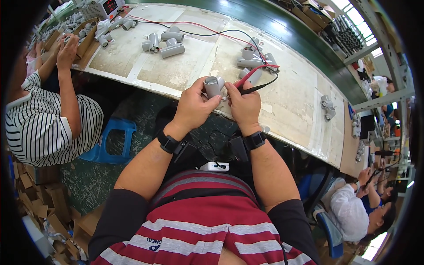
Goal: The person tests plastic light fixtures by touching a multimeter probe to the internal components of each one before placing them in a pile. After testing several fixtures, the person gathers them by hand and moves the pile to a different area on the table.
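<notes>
My left hand [192, 107] is closed round a grey plastic tube part [212, 88], its open round end facing up, above the table's front edge. Close beside it, my right hand [245, 108] pinches a red test lead [244, 81] and a black test lead [255, 88]. The fingers of both hands meet near small wire ends at the part's side. Exactly where the lead tips touch is hidden by my fingers. Red and black cables run from the leads across the table to a white power supply [102, 9] with a lit red display at the far left.
Grey tube parts [172, 51] lie in groups on the worktable [194, 70], with more beyond my right hand and a few [327, 108] at the right. A person in a striped shirt [53, 123] works at the left, near a blue stool [112, 141]. Others sit at the right.
</notes>
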### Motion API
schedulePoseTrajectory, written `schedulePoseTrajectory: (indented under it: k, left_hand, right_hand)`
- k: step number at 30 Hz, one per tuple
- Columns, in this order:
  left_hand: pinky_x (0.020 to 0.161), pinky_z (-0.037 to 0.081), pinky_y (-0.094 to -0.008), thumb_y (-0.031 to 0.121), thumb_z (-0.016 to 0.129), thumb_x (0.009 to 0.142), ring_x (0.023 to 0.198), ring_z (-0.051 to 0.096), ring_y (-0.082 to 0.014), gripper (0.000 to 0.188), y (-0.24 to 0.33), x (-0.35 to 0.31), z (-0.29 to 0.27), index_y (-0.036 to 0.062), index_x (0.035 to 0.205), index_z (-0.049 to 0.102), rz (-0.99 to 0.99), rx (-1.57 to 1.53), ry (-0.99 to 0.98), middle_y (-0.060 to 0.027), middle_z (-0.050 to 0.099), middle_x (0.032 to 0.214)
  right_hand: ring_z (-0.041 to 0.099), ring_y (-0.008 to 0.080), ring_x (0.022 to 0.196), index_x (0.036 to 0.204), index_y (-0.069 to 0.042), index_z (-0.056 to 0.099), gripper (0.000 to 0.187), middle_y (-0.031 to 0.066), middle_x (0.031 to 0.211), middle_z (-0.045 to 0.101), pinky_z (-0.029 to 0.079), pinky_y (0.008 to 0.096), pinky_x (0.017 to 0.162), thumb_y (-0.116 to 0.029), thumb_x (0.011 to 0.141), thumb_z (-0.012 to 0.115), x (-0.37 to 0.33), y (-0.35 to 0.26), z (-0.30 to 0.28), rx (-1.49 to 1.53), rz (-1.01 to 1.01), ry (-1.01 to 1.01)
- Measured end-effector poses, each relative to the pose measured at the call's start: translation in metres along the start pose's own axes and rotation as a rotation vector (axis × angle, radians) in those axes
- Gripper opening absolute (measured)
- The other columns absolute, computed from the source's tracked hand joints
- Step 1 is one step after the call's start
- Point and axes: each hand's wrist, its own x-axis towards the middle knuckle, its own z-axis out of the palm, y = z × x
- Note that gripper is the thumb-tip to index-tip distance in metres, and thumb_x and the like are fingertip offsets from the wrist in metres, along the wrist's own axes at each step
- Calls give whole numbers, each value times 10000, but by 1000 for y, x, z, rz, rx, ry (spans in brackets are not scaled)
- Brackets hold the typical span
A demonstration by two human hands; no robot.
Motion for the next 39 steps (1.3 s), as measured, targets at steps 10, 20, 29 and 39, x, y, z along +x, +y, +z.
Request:
schedulePoseTrajectory:
  k: [10,20,29,39]
  left_hand:
    - [674,527,-261,152,770,871,724,612,-80,478,-1,1,-1,-4,1296,614,-7,-20,-7,-74,710,934]
    - [695,536,-270,163,760,886,751,631,-93,456,4,2,-2,1,1287,617,2,26,-12,-83,714,963]
    - [718,553,-296,179,759,889,774,660,-130,454,0,4,-3,2,1283,619,-5,25,-7,-98,720,980]
    - [767,578,-347,164,759,875,909,728,-215,506,2,59,-65,-12,1308,564,1,203,245,-171,735,1065]
  right_hand:
    - [576,82,561,902,-24,693,194,3,677,647,438,245,519,-194,933,783,1,0,0,-18,10,-16]
    - [585,111,527,821,0,695,283,34,611,645,432,280,506,-249,920,789,0,-10,0,-59,-48,13]
    - [598,121,525,823,10,695,295,33,595,640,441,289,512,-254,920,783,-3,-18,-1,-78,-62,18]
    - [624,112,595,941,-9,689,208,42,742,688,494,250,538,-202,949,767,6,-16,-26,227,130,9]
